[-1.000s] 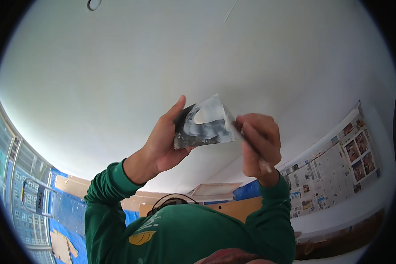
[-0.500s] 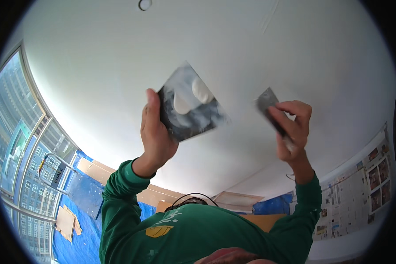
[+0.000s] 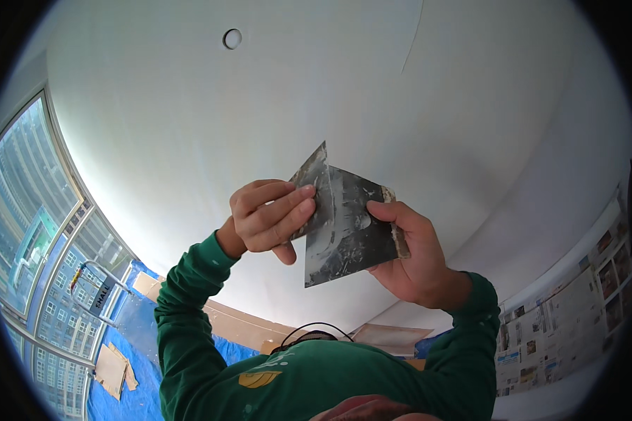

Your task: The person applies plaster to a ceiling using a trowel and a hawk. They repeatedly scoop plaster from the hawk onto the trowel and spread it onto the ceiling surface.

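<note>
My left hand grips a thin grey scraper blade, its fingers lying over the smeared face and one sharp corner pointing up. My right hand holds a wider dark scraper plate by its crusted edge, thumb on the face in view. White filler streaks and dried spots mark the dark plate. The left blade overlaps the plate's left part, and its edge appears to touch the face. How much filler sits behind the blade is hidden.
A smooth white surface fills the background, with a round hole in it. At the left are tall windows, a metal-railed step, blue sheeting and torn cardboard. Newspaper sheets cover the lower right.
My hands have come together from apart, bringing the two scrapers into overlap. The white lumps of filler seen earlier no longer show. My left fingers now lie across the blade's visible face.
</note>
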Available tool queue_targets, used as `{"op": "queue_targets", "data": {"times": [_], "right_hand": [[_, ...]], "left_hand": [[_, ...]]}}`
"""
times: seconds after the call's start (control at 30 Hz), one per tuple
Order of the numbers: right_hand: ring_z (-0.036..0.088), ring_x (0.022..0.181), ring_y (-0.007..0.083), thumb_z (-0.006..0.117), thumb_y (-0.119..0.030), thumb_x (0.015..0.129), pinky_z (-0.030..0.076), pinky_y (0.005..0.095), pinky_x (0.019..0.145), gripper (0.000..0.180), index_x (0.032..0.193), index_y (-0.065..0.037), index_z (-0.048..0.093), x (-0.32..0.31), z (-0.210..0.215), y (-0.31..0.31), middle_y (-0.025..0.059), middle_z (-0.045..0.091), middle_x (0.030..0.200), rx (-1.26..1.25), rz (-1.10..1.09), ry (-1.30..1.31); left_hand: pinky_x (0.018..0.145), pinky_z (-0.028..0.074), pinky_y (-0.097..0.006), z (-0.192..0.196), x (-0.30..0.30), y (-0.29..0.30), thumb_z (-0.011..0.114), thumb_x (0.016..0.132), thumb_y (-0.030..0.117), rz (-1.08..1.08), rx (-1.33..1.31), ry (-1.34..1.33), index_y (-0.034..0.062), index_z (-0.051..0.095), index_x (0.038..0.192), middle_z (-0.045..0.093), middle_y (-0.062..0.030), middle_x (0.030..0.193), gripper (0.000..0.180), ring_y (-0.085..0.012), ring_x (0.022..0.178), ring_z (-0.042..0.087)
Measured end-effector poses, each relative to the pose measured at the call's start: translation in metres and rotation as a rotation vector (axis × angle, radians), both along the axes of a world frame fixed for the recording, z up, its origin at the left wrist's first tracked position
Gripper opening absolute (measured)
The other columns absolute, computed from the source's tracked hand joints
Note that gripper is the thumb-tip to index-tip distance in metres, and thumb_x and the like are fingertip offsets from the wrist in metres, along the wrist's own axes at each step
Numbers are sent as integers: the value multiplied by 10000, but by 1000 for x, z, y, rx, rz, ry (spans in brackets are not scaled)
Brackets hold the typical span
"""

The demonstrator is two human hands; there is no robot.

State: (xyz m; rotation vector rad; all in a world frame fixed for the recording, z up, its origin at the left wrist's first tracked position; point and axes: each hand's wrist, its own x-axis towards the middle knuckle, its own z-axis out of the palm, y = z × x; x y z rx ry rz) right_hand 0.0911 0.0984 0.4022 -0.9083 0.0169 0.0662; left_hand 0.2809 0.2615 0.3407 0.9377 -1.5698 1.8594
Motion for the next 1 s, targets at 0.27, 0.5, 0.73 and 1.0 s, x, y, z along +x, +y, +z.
{"op": "queue_targets", "data": {"times": [0.27,0.5,0.73,1.0], "right_hand": [[689,973,209,594,-119,981,542,344,803,206,1167,-36,626,23,106,-73,87,713,1083,-186,-104,-497],[629,984,239,584,-81,953,504,362,875,251,1159,51,640,33,343,-114,135,662,1089,-1383,-1075,-1086],[639,987,389,562,-89,913,495,452,903,212,999,77,661,87,481,-128,252,665,1005,-2401,-1561,-1340],[595,1020,426,530,-14,859,477,492,936,210,992,44,681,126,505,-127,250,621,1042,-2661,-1507,-1433]], "left_hand": [[727,553,-288,-55,21,22,488,1010,562,306,274,137,88,751,1144,741,-23,1084,558,-169,944,651],[712,538,-344,-160,-22,13,323,1092,514,137,93,645,16,750,1105,720,-78,968,656,-250,865,660],[748,521,-398,-209,-52,-11,288,1099,498,-38,31,984,-15,734,1102,707,-125,954,680,-301,868,653],[739,525,-391,-234,-61,-8,342,1095,469,-40,40,1121,2,730,1144,693,-113,959,610,-291,881,633]]}}
